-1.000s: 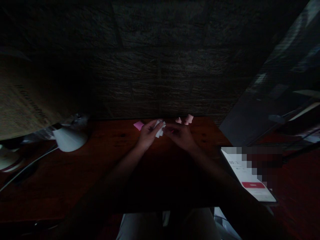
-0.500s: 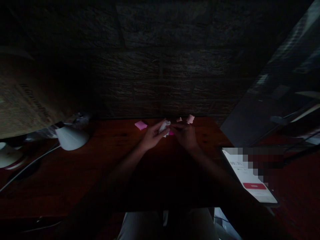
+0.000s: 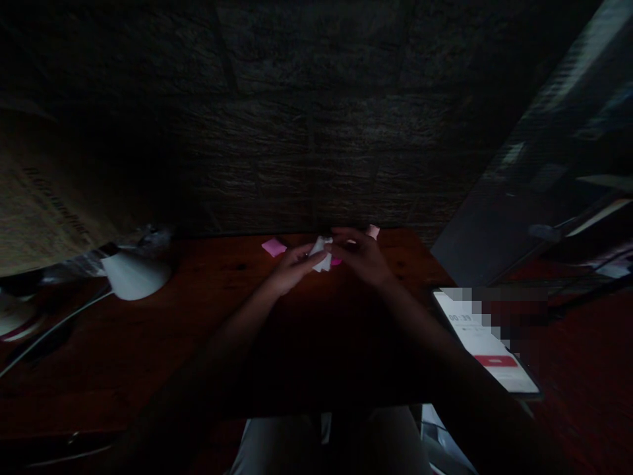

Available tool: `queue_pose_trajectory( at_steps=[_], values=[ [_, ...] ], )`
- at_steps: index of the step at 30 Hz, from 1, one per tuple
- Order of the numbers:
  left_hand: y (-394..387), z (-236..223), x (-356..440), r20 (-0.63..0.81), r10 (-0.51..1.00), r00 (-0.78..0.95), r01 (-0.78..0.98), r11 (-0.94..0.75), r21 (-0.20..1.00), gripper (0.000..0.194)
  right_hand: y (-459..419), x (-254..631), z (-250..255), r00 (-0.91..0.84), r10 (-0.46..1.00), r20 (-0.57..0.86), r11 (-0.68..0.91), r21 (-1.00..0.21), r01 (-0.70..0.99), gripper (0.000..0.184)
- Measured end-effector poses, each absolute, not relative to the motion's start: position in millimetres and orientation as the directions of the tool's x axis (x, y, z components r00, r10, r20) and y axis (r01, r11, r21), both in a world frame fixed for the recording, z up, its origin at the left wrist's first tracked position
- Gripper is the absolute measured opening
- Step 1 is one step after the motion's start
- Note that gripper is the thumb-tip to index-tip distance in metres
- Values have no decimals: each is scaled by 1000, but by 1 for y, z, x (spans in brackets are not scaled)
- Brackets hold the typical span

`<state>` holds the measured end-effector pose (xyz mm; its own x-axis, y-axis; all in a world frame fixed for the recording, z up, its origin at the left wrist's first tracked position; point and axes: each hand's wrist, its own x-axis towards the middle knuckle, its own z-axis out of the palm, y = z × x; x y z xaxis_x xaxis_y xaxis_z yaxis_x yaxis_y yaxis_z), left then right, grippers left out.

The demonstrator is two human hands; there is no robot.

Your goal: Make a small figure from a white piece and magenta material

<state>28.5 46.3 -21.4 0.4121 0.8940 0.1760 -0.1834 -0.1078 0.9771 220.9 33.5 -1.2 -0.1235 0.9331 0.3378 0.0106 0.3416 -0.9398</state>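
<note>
A small folded white paper (image 3: 322, 256) is held up over the back of the table. My left hand (image 3: 291, 269) pinches its left side between thumb and fingers. From the other side, my right hand (image 3: 363, 258) closes thumb and fingertips on the paper's right edge, with one finger lifted above it. Just behind and below the right fingertips shows a bright pink piece (image 3: 336, 261), mostly hidden. Left of my left hand lies a flat pink square (image 3: 273, 247). A pale pink rolled or folded piece (image 3: 372, 231) sits behind my right hand, partly covered.
A dark block wall (image 3: 306, 152) rises behind the wooden table (image 3: 217, 290). On the left are a white cone-shaped object (image 3: 136, 276) with a cable and a large brown printed bag (image 3: 54, 198). A lit phone (image 3: 475, 330) lies at the right edge, near my right forearm.
Both hands stay around the white paper while its angle shifts a little. My right fingers have spread over the pale pink pieces, covering more of them. The view has swayed slightly.
</note>
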Motion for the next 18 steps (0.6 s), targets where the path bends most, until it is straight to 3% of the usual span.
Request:
queue_pose_trajectory(
  at_steps=[3, 8, 13, 18],
  values=[
    [39, -16, 26, 30, 810, 586, -280, 168, 945, 39, 29, 229, 7, -300, 924, 238, 226, -971, -77, 67],
    [31, -10, 20, 30, 638, 769, -314, 337, 888, 34, 19, 232, 17, -598, 788, 145, 135, -989, -63, 54],
    [33, -12, 18, -12, 603, 798, -251, 349, 903, 34, 19, 231, 17, -549, 823, 146, 186, -982, 19, 35],
    [36, -12, 24, 18, 719, 695, -287, 254, 924, 35, 27, 231, 10, -471, 871, 140, 151, -988, -15, 31]
  ],
)
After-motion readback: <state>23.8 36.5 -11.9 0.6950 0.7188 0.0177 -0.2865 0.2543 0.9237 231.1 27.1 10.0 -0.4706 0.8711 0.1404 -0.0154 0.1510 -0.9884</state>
